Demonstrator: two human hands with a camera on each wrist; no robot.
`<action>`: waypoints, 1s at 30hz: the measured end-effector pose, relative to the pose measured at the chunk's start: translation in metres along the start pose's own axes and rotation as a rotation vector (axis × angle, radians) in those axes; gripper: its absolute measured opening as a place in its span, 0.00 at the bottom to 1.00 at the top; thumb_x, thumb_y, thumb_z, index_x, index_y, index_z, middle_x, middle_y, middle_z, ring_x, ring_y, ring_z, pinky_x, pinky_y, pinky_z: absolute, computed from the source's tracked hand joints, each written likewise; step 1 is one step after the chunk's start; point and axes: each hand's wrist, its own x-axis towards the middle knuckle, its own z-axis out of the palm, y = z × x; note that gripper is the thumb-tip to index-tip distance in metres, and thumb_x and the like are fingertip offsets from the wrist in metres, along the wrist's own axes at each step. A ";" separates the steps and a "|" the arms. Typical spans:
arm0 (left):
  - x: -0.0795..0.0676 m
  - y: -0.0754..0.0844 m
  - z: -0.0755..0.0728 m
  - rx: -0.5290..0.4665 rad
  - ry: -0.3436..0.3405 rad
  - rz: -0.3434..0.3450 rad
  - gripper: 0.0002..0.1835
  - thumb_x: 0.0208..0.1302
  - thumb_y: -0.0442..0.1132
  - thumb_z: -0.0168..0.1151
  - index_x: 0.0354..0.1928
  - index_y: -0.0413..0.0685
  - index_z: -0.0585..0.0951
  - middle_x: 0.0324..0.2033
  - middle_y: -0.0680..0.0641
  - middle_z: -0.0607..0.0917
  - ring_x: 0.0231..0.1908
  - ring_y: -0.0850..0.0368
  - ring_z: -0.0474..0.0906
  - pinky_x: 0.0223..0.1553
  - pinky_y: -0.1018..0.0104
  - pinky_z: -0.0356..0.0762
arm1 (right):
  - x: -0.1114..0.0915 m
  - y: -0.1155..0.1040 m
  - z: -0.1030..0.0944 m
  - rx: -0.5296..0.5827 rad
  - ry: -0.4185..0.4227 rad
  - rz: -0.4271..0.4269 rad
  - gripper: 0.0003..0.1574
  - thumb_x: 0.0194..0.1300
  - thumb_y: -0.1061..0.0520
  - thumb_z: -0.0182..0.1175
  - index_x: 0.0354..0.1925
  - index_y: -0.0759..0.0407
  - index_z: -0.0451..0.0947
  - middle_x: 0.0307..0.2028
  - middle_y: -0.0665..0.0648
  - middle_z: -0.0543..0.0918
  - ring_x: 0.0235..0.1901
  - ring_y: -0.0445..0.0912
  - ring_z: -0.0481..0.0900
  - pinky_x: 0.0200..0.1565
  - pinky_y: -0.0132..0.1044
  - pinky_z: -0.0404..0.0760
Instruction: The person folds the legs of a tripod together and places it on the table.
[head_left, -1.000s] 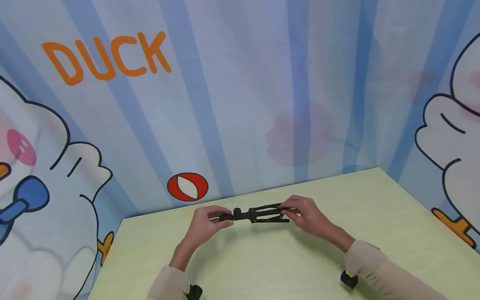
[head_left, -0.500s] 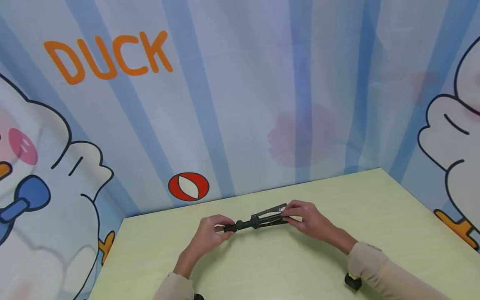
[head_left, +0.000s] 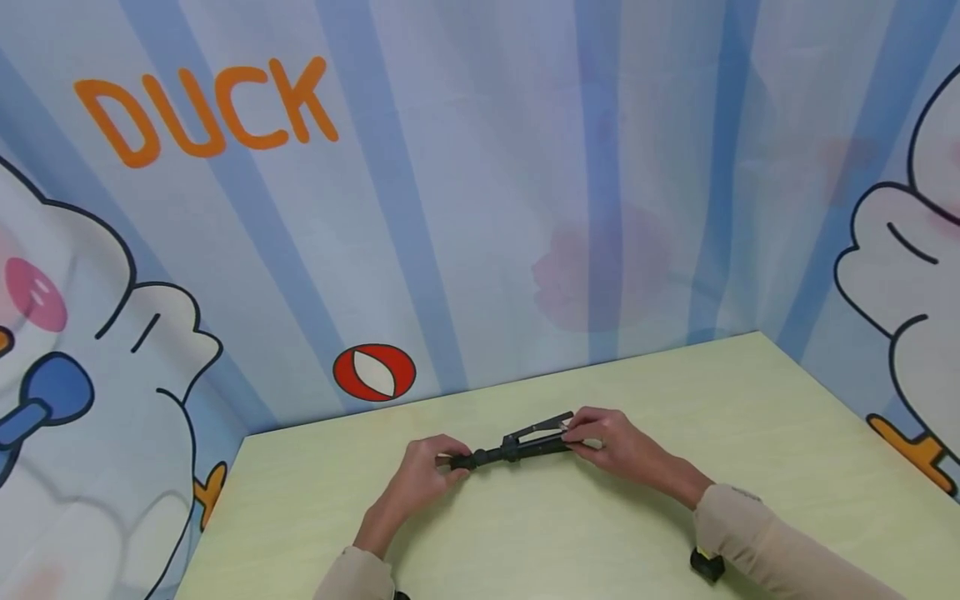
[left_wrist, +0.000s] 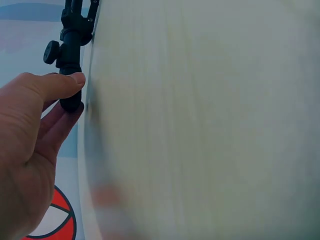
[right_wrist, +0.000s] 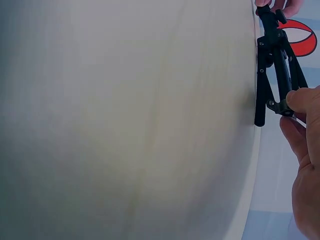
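Observation:
A black mini tripod (head_left: 511,451) is held over the table between both hands, lying nearly sideways with its legs toward the right. My left hand (head_left: 420,477) pinches its rounded end between thumb and fingers, just past the side knob (left_wrist: 51,52) seen in the left wrist view. At the leg end, my right hand (head_left: 618,443) grips the tripod's middle tube (right_wrist: 283,75) by its tip, where a small bracket (right_wrist: 276,106) shows in the right wrist view. One leg (right_wrist: 260,95) stands out from the tube; another is partly covered by the right fingers.
The pale yellow-green table (head_left: 525,533) spreads beneath both hands. Behind it rises a blue striped backdrop (head_left: 495,208) with orange lettering and a red ball print (head_left: 373,372). A black wrist device (head_left: 707,565) hangs under the right sleeve.
My left hand has come lower and slightly right, tilting the tripod's left end down. The tripod has turned, so its upper leg angles upward at the right. My right hand has barely shifted.

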 end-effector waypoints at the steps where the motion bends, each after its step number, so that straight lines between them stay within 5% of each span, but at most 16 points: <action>1: 0.000 -0.001 0.000 0.001 0.001 -0.001 0.13 0.58 0.22 0.74 0.45 0.38 0.88 0.43 0.45 0.89 0.46 0.49 0.86 0.49 0.64 0.85 | 0.001 0.000 0.000 -0.005 0.001 0.001 0.14 0.52 0.74 0.76 0.38 0.63 0.91 0.37 0.54 0.85 0.36 0.44 0.85 0.37 0.28 0.85; 30: 0.001 -0.005 0.002 0.076 0.011 -0.006 0.13 0.61 0.23 0.72 0.47 0.39 0.87 0.45 0.42 0.88 0.45 0.47 0.86 0.50 0.54 0.86 | -0.001 0.002 0.000 -0.015 -0.051 0.078 0.13 0.56 0.69 0.76 0.40 0.57 0.90 0.36 0.52 0.84 0.32 0.40 0.82 0.32 0.37 0.85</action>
